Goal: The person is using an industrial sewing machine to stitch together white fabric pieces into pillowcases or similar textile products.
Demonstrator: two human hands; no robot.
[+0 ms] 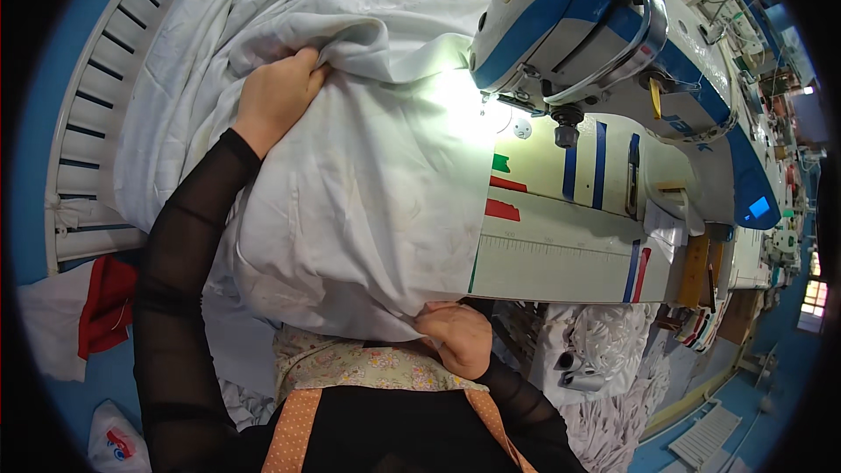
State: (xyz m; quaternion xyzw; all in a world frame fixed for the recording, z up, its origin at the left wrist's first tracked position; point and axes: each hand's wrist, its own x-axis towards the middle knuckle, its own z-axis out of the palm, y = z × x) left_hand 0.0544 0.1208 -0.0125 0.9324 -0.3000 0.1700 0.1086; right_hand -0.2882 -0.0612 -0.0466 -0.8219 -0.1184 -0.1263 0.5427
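Note:
A large white cloth [350, 184] drapes over the sewing table and hangs down at its front edge toward my lap. My left hand [282, 98] is closed on a gathered fold of it, left of the sewing machine [569, 35]. At the table's front edge my right hand [457, 338] grips the cloth's near edge; its fingertips are partly hidden by the fabric. The machine's lamp brightly lights the cloth's right edge beneath the needle area, where glare hides detail.
The white table [561, 254] carries a printed ruler scale and coloured tape strips. A slatted white rack [83, 123] stands at the left. White fabric scraps [604, 350] lie in a heap below the table on the right. A red and white cloth [105, 307] lies at lower left.

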